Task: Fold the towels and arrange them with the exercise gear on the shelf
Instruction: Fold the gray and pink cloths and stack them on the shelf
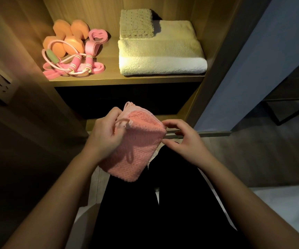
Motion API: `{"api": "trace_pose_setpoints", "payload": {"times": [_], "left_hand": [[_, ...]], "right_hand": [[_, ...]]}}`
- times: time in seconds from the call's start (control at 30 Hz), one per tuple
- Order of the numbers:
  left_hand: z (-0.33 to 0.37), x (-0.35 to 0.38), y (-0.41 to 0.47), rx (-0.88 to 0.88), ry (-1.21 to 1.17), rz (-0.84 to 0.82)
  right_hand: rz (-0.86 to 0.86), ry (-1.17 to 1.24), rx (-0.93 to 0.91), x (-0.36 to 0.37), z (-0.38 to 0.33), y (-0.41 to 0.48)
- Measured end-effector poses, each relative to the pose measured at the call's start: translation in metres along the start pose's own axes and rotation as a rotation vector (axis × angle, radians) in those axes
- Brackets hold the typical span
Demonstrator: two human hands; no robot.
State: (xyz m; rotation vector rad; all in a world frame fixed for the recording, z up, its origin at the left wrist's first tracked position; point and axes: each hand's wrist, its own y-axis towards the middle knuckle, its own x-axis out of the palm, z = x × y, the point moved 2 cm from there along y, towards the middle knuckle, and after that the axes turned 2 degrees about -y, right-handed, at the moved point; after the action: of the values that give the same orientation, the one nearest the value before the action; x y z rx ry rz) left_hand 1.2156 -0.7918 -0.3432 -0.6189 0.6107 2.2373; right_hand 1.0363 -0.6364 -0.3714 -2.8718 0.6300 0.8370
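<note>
While the left hand [105,133] grips the folded pink towel [138,146] by its upper corner and the right hand [182,141] pinches its side edge, below the shelf [109,80], its layers probably want squaring flush before it goes up.

left hand [105,136] grips pink towel [139,148] | right hand [185,141] pinches its edge

Lit wooden shelf [112,69]. Holds at left two orange dumbbells [69,42] at the back, with a pink figure-eight puller [95,42] beside them. Carries a pink-handled skipping rope [77,62] and a flat pink band [98,68] in front. Bears at right a folded white towel [161,58], touching a cream towel [177,29] behind it.
</note>
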Motion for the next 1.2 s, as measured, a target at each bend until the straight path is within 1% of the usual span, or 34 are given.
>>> {"api": "trace_pose_setpoints", "payload": {"times": [0.13,0.2,0.3,0.33,0.37,0.47,0.53,0.63,0.7,0.77,0.83,0.9,0.97,1.0,1.07,1.13,1.2], "left_hand": [[-0.005,-0.009,0.006,0.141,0.14,0.02],[-0.004,-0.012,0.008,0.2,0.17,0.053],[0.0,-0.014,0.009,0.273,0.202,0.096],[0.002,-0.014,0.009,0.288,0.218,0.105],[0.002,-0.014,0.01,0.29,0.219,0.11],[0.005,-0.017,0.013,0.296,0.222,0.116],[0.005,-0.021,0.016,0.289,0.279,0.114],[-0.005,-0.026,0.017,0.154,0.338,0.117],[-0.01,-0.022,0.015,0.144,0.342,0.132],[-0.012,-0.014,0.015,0.13,0.326,0.121],[-0.013,-0.007,0.021,0.037,0.249,0.125],[-0.015,-0.001,0.027,-0.112,0.149,0.144],[-0.018,0.003,0.032,-0.268,0.041,0.17],[-0.021,0.005,0.034,-0.344,-0.024,0.184],[-0.025,0.01,0.039,-0.502,-0.183,0.212],[-0.027,0.016,0.043,-0.661,-0.357,0.252],[-0.027,0.022,0.046,-0.772,-0.484,0.292]], "right_hand": [[-0.013,-0.033,-0.052,-0.004,-0.003,0.008],[-0.042,-0.097,-0.073,-0.006,-0.003,0.011],[-0.166,-0.285,-0.137,-0.006,-0.005,0.014],[-0.215,-0.296,-0.162,-0.006,-0.007,0.015],[-0.264,-0.259,-0.176,-0.005,-0.009,0.016],[-0.372,-0.035,-0.149,-0.003,-0.014,0.017],[-0.37,-0.032,-0.168,-0.002,-0.01,0.016],[-0.343,-0.077,-0.115,-0.007,0.001,0.019],[-0.354,-0.12,-0.062,-0.01,0.006,0.023],[-0.37,-0.101,-0.018,-0.011,0.01,0.026],[-0.333,-0.01,-0.011,-0.013,0.014,0.029],[-0.211,0.094,-0.019,-0.017,0.016,0.032],[-0.112,0.268,0.036,-0.019,0.017,0.034],[-0.097,0.35,0.083,-0.017,0.018,0.033],[-0.139,0.445,0.178,-0.009,0.026,0.028],[-0.244,0.518,0.251,0.005,0.035,0.018],[-0.336,0.596,0.278,0.019,0.041,0.008]]}}
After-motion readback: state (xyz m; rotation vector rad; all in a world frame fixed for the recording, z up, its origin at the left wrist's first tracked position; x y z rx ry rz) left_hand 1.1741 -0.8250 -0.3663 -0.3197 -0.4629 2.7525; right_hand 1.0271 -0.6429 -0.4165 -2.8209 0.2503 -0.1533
